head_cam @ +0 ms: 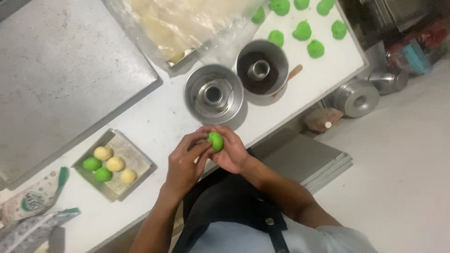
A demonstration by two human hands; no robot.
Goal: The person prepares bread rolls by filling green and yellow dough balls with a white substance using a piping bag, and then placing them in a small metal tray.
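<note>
A single head-worn camera looks steeply down from above the person's chest, close over the hands, facing the white worktop (154, 117) and the floor (403, 164) beside it.

White worktable (154, 117) under soft indoor light, pale smooth floor (403, 159), grey flat boards (304, 161) stacked beneath the table edge

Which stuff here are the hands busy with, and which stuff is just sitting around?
In use: green dough ball, held between left hand and right hand.

Lying about: small tray of green and yellow balls, two ring tins, wooden spoon, big metal tray.
</note>
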